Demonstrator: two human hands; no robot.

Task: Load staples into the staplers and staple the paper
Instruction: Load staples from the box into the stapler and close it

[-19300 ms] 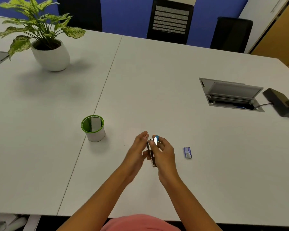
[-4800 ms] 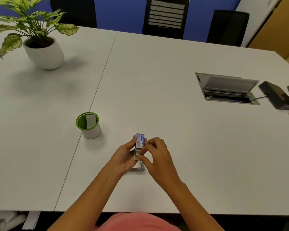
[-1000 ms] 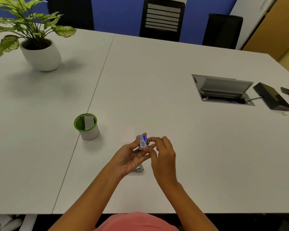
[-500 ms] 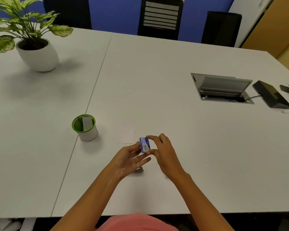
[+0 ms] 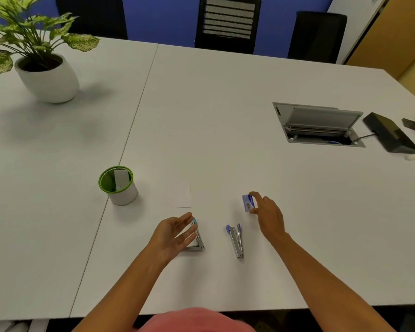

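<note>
- My left hand (image 5: pixel 175 233) is spread, fingers straight and palm turned to the right, gripping nothing.
- Its fingertips reach the raised arm of the open stapler (image 5: pixel 198 239). I cannot tell whether they touch it.
- That open stapler has a light-blue tip and stands hinged apart on the worktop (image 5: pixel 225 116), near me and just left of centre.
- My right hand (image 5: pixel 268 216) pinches the staple box (image 5: pixel 248 202) between thumb and forefinger. The box is small and blue, and I cannot tell whether it rests on the worktop or is just above it.
- The second stapler (image 5: pixel 236 239), with a blue handle, lies between my two hands with its jaws a little parted and nothing touching it.
- The sheet of paper (image 5: pixel 179 196) lies flat, just beyond my left hand.
- A green-rimmed cup (image 5: pixel 118 185) stands left of the paper with a pale card inside.
- A potted plant (image 5: pixel 46 73) sits at the far left.
- An open cable hatch (image 5: pixel 319 124) is set into the worktop at the far right, with a black device (image 5: pixel 391 135) beside it.
</note>
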